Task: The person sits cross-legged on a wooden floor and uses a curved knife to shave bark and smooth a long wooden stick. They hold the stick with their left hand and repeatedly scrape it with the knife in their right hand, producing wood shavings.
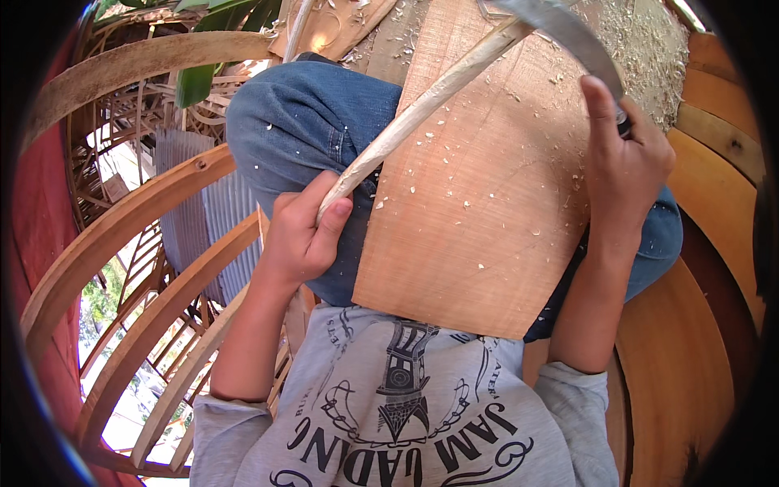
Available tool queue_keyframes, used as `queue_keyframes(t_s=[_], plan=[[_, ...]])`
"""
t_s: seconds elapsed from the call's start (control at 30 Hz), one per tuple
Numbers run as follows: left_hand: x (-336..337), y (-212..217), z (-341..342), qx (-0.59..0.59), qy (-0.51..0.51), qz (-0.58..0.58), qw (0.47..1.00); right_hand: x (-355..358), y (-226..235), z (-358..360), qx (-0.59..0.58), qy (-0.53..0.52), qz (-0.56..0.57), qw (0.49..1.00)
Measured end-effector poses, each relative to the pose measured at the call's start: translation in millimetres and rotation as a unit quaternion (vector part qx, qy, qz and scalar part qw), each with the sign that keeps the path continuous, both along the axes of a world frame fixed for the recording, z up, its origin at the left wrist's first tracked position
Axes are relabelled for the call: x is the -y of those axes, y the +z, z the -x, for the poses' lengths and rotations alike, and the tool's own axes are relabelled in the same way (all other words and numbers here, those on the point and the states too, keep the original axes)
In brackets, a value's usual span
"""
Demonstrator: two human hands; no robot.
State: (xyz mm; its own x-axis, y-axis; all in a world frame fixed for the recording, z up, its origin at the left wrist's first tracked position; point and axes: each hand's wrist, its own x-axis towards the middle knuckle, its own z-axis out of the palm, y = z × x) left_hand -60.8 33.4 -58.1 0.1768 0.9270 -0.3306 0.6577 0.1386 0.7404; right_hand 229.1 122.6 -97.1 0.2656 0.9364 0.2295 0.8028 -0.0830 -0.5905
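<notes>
A long pale stick, stripped of bark, slants from lower left to upper right over a flat wooden board on my lap. My left hand is closed round its near end, the thumb lying along it. In my right hand is a large knife with a curved grey blade; its dark handle is mostly hidden by my fingers. The blade crosses near the stick's far end, and I cannot tell whether they touch. Small wood chips dot the board and my jeans.
Wood shavings lie thick at the far right of the board. Curved wooden ribs run along my left, with gaps showing corrugated sheets below. Curved planks rise on my right. A green leaf hangs at the far left.
</notes>
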Motion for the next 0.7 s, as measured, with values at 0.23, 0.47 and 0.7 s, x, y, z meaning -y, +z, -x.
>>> queue_keyframes(t_s=[0.23, 0.47, 0.7], plan=[[-1, 1, 2, 0.013, -0.004, 0.013, 1.0, 0, 11, -17, -0.132, -0.017, 0.02, 0.991], [-1, 0, -7, -0.025, 0.012, -0.005, 1.0, 13, 12, 18, 0.057, 0.107, 0.109, 0.987], [-3, 5, -9, -0.027, 0.005, 0.01, 1.0, 8, 6, 17, 0.111, 0.059, 0.061, 0.99]])
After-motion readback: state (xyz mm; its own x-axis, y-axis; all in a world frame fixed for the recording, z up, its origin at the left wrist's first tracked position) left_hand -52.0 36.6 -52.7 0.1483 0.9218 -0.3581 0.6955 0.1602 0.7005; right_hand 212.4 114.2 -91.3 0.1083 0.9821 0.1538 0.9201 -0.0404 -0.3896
